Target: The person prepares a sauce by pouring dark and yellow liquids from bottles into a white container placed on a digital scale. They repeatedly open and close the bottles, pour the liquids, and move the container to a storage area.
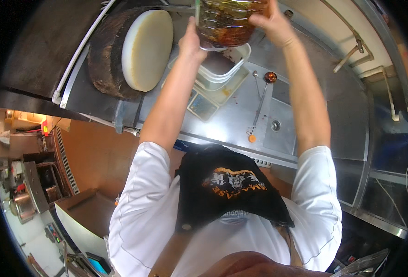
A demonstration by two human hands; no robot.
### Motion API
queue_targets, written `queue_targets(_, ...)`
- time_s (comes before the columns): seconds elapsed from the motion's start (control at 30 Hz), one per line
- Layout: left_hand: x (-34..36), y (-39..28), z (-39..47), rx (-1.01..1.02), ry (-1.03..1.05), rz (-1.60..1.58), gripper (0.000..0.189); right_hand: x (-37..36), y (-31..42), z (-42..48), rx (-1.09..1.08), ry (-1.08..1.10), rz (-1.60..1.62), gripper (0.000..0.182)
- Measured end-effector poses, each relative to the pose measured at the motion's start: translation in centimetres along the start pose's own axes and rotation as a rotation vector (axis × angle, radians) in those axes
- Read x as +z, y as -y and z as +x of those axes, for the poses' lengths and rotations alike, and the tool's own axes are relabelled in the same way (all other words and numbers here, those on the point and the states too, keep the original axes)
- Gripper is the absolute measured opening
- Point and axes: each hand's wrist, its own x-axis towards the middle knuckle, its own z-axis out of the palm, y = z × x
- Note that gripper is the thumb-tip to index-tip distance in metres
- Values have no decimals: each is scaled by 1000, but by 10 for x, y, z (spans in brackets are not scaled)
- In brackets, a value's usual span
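Both my hands hold a large clear ribbed jar at the top of the view, its upper part cut off by the frame. Reddish-brown liquid and leafy or chunky bits fill what shows of it. My left hand grips the jar's left side near one end. On the other side, my right hand has its thumb pressed against the wall. Below the jar stands a white plastic tub with dark residue inside. The tub sits on or in a shallow translucent container, and cannot tell which.
A ladle with red oil and a long spoon lie on the steel counter. An orange cap is by the front edge, near a sink drain. A round white cutting board leans beside a wooden block.
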Motion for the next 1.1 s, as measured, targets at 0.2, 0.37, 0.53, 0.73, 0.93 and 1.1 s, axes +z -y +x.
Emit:
queue_targets(0.2,-21,-28,13,-39,163,60,46,52,-57,-6,-79,-122,-127,107)
queue_targets(0.37,3,-2,-8,8,-21,105,43,34,-26,-20,56,-31,-121,114)
queue_targets(0.53,8,-22,-15,70,140,126,47,58,-32,-22,-207,-177,-231,113)
queue_targets(0.73,12,-7,-14,79,151,184,43,49,-26,-32,-38,-183,93,120)
queue_targets(0.93,20,-19,16,82,90,222,42,50,-27,-16,19,-277,55,119)
queue_targets(1.1,21,-17,-10,141,155,168,41,58,-22,-30,-69,-263,8,114)
